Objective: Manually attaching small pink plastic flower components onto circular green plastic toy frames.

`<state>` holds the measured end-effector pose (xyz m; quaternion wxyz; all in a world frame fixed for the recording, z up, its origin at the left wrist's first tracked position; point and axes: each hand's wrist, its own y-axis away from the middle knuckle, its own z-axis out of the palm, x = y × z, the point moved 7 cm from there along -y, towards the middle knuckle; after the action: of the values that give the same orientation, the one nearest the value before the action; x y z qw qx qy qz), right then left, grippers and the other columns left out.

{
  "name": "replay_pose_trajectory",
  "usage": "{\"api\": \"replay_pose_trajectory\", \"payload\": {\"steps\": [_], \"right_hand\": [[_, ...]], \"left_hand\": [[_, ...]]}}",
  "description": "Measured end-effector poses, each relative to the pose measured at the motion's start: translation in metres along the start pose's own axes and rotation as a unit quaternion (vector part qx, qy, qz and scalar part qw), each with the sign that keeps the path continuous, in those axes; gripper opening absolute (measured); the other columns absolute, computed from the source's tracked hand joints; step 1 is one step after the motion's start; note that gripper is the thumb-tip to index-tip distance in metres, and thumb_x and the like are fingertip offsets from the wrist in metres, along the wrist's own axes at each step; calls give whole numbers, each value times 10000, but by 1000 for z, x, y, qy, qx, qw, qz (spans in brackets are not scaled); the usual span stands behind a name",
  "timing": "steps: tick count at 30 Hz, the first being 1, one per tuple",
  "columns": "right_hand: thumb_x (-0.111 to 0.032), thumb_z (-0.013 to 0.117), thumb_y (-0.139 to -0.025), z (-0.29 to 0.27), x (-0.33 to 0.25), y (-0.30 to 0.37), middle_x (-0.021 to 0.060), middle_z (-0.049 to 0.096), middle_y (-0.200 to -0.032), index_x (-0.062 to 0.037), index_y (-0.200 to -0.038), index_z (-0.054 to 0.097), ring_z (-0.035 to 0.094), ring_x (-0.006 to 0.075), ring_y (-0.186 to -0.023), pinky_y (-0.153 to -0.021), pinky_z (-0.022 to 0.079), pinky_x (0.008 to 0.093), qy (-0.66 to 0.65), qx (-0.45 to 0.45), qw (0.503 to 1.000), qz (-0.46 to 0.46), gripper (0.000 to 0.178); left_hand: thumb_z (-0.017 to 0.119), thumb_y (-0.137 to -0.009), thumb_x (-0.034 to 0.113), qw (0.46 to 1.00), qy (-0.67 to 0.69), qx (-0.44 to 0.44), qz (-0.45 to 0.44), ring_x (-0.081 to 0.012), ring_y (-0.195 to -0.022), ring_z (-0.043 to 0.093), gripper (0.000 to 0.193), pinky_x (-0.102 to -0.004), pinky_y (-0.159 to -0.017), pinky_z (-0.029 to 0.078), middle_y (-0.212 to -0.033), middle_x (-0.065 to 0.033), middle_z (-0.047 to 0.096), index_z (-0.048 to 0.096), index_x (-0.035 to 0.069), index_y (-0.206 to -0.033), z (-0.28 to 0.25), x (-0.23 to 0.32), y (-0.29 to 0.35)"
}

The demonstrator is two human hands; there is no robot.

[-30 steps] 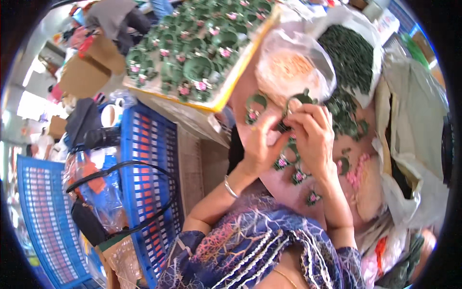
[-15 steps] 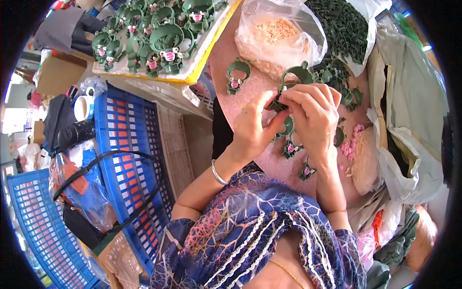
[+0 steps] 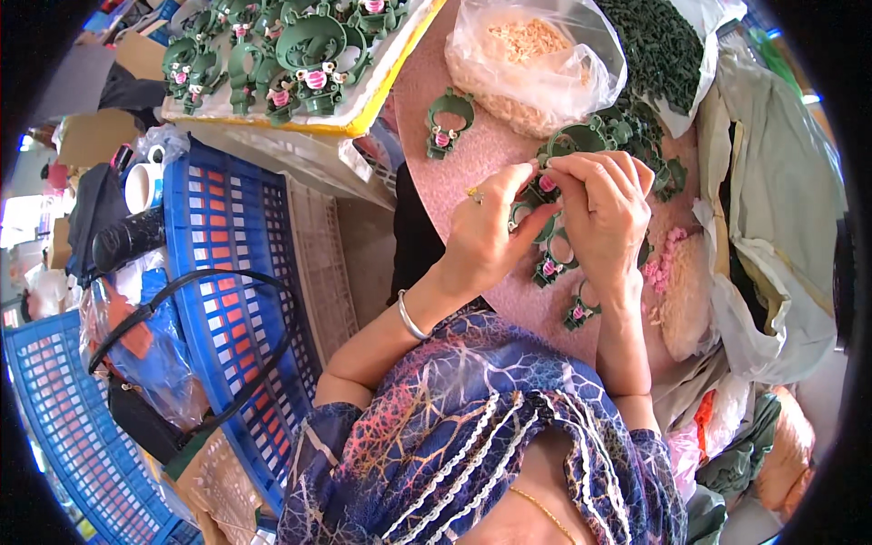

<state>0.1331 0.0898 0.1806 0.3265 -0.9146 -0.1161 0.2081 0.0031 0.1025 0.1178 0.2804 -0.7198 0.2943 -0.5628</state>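
Close together over the pink table, both my hands work at one green plastic ring figure (image 3: 578, 139) with a pink striped middle. My left hand (image 3: 486, 222) pinches its lower part between thumb and forefinger. From the other side, my right hand (image 3: 604, 204) has its thumb and fingertips closed at the figure, beside the pink part. Whatever those right fingertips grip is too small and covered to make out. Below my hands lie similar green figures (image 3: 549, 267) with pink middles, and a further one (image 3: 581, 312) is nearer me. Another green ring figure (image 3: 449, 124) lies alone to the left.
A yellow-edged white foam tray (image 3: 350, 127) of finished-looking green figures stands far left. Behind my hands are a clear bag (image 3: 545, 73) of pale bits and a heap of dark green pieces (image 3: 654, 54). Pink bits (image 3: 668, 259) lie right; a blue basket (image 3: 232, 291) stands left.
The held figure has turned and come slightly down and right, so its pink middle now shows between my hands. Both hands remain close together, fingers closed. The whole view has shifted a little.
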Motion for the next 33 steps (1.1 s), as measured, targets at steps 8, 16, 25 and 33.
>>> {"api": "replay_pose_trajectory", "payload": {"steps": [8, 16, 25, 33], "right_hand": [[-136, 752, -792, 1, 0, 2, 1, 696, -853, -120, -915, 711, 630, 193, -833, -854, 399, 355, 20, -7, 1000, 19, 131], [-158, 770, -766, -4, -2, 0, -7, 702, -871, -126, -916, 721, 632, 192, -842, -843, 394, 356, 23, -1, 1000, 5, 161], [-101, 726, -813, 1, -2, -1, -4, 702, -887, -125, -935, 727, 635, 187, -855, -857, 407, 341, 12, -21, 1000, 2, 125], [2, 675, -856, -9, 26, -2, 64, 706, -899, -49, -934, 721, 674, 211, -859, -821, 465, 314, -122, 11, 979, 160, 104]], "left_hand": [[851, -761, 17, 1000, -15, 4, 3, -236, -931, 729, 583, -330, -808, 601, -1076, -173, 711, 540, -64, -1248, 0, 4, 2], [854, -764, 31, 1000, -7, 2, -1, -223, -897, 723, 604, -326, -787, 599, -1081, -173, 710, 529, -64, -1264, 0, 4, 1], [865, -763, 63, 1000, -17, -3, -4, -211, -887, 717, 620, -314, -769, 593, -1083, -180, 707, 517, -55, -1262, -1, 2, 3], [876, -753, 68, 981, 35, 3, -191, -176, -876, 720, 641, -287, -749, 587, -1070, -178, 721, 489, -13, -1258, -3, -24, 4]]}}
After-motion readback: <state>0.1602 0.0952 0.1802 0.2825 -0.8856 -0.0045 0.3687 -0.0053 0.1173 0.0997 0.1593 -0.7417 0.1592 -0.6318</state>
